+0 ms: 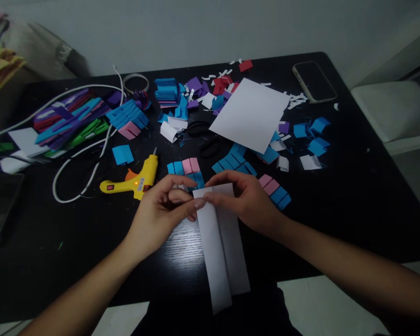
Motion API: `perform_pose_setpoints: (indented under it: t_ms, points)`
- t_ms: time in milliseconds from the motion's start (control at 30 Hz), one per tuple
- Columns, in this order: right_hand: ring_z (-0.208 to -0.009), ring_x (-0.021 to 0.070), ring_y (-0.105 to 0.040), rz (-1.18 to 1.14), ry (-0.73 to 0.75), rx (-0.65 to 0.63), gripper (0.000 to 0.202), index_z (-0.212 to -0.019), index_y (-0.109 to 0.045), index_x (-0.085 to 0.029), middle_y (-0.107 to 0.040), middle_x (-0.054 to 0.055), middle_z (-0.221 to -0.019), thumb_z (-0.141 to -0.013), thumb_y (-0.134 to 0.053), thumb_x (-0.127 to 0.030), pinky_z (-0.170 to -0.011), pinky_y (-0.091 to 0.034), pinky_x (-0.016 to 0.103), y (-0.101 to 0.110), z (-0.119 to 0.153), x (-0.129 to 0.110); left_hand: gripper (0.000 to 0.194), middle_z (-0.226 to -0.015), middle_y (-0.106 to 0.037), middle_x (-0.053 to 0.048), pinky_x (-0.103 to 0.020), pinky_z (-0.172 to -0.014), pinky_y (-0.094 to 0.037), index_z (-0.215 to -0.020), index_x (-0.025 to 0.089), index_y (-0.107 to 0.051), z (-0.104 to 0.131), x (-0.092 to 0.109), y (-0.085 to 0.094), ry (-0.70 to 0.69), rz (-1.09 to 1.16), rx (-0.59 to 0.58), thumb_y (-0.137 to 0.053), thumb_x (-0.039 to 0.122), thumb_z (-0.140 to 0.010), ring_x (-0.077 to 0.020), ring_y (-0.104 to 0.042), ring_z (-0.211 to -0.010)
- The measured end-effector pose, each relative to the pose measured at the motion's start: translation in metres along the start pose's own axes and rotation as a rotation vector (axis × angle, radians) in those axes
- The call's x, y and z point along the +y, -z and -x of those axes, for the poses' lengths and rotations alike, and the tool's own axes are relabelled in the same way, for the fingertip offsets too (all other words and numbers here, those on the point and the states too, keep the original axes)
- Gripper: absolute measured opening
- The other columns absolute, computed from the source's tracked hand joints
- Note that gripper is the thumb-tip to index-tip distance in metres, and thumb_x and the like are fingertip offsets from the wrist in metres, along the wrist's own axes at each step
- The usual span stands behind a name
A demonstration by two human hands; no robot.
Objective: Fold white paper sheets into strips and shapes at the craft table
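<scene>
A white sheet of paper (227, 247), folded lengthwise along one side, hangs between my two hands at the near edge of the table. My left hand (168, 207) pinches its upper left corner with thumb and fingers. On the upper edge, close beside the left thumb, my right hand (247, 200) grips the fold between thumb and fingertips. Just beyond the hands lie blue and pink folded paper pieces (233, 161). A yellow glue gun (129, 184) with a lit orange light rests left of my left hand.
A flat white paper square (250, 114) covers part of the scraps and folded pieces. Black-handled scissors (210, 147) lie beside it. A white cable (58, 186) loops across the left side, near bundled coloured strips (70, 116). Phones lie at far right (315, 81) and left (0, 205).
</scene>
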State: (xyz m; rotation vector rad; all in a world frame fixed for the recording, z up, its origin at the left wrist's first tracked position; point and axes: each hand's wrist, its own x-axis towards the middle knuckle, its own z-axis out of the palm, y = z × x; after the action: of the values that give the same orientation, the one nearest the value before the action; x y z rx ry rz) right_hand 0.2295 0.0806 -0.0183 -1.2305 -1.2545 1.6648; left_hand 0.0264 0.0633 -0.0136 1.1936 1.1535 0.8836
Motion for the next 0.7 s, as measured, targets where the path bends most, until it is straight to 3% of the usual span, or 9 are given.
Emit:
perform_pose_setpoints:
  t_ms: [167,267,400,700]
  points:
    - [-0.075,0.0146,-0.061,-0.001,-0.031,-0.001,0.025,-0.086,-0.073,-0.022,-0.069,-0.001,-0.084,-0.074,-0.088,-0.037,-0.063,-0.047,0.026,-0.001,0.000,0.000,0.025,-0.065,-0.071,0.007,-0.018,-0.061,-0.057,-0.106,0.021,-0.065,0.005,0.000,-0.005,-0.127,-0.062,-0.014,-0.079,0.015,-0.085,-0.0091,-0.069,-0.058]
    - [-0.079,0.0158,-0.063,-0.058,-0.037,-0.014,0.026,-0.086,-0.074,-0.022,-0.070,0.000,-0.086,-0.072,-0.090,-0.038,-0.068,-0.049,0.028,0.000,0.000,-0.001,0.020,-0.067,-0.071,0.005,-0.018,-0.063,-0.057,-0.104,0.020,-0.071,0.007,0.002,-0.004,-0.189,-0.124,-0.015,-0.077,0.013,-0.087,-0.0089,-0.069,-0.061]
    - [-0.084,0.0176,-0.065,-0.088,-0.053,-0.022,0.025,-0.085,-0.076,-0.023,-0.072,0.000,-0.088,-0.071,-0.091,-0.038,-0.071,-0.052,0.030,0.002,0.000,-0.004,0.018,-0.077,-0.077,0.000,-0.021,-0.069,-0.062,-0.107,0.020,-0.076,0.005,0.007,0.004,-0.198,-0.108,-0.040,-0.073,0.014,-0.091,-0.0111,-0.074,-0.068]
    - [-0.083,0.0172,-0.066,-0.035,-0.030,-0.024,0.021,-0.084,-0.077,-0.024,-0.073,0.000,-0.088,-0.073,-0.090,-0.036,-0.070,-0.053,0.029,0.003,0.001,-0.005,0.020,-0.092,-0.080,-0.001,-0.023,-0.075,-0.063,-0.100,0.026,-0.082,0.000,0.005,0.010,-0.201,-0.167,0.012,-0.083,0.016,-0.083,-0.0137,-0.075,-0.081]
